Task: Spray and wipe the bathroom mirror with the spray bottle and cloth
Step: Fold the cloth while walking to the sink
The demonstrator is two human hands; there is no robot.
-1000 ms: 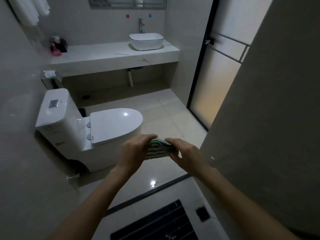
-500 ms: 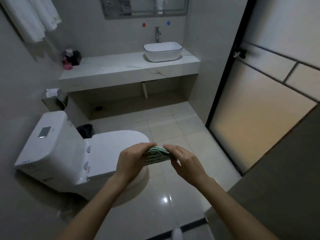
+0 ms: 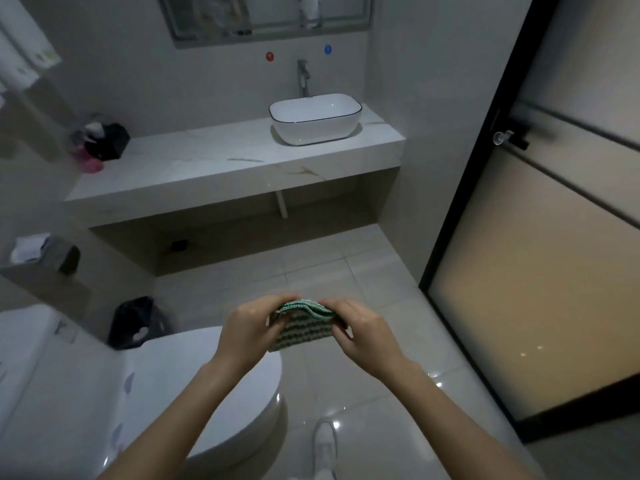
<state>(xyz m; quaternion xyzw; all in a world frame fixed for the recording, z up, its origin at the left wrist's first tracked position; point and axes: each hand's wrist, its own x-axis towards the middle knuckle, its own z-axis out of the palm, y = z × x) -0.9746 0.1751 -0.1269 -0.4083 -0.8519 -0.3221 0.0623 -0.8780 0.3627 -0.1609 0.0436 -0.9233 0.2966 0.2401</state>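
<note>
Holding a green striped cloth [image 3: 302, 323] between both hands, out in front of the body above the floor [image 3: 349, 282]. Left hand [image 3: 247, 329] gripping the cloth's left edge, fingers [image 3: 277, 303] curled over the top and thumb underneath. Right hand [image 3: 360, 329] gripping the right edge the same way, fingers clenched on the fabric. Cloth folded into layers, top edge bowed upward between the two grips.

Mirror [image 3: 266, 15] mounted on the far wall, only the lower part in view, well apart from the hands. Below it a red dot [image 3: 269, 56] and a blue dot [image 3: 327, 49] on the wall, and a tap [image 3: 303, 77] standing behind a white basin [image 3: 315, 119]. Basin sitting on the right part of a pale marble bench [image 3: 194, 164]. Dark and pink items [image 3: 100, 143] clustered at the bench's far left corner; blurred, cannot tell whether a spray bottle is among them.

White toilet [image 3: 104, 393] at lower left with lid shut, left forearm crossing over its front edge. Small black bin [image 3: 135, 322] just beside the toilet, against the left wall. Paper holder [image 3: 45, 252] fixed on the left wall above the bin. White towels [image 3: 20, 53] hanging at upper left. Frosted glass door [image 3: 540, 271] with dark frame on the right. White shoe [image 3: 325, 445] visible on the floor at bottom centre.
</note>
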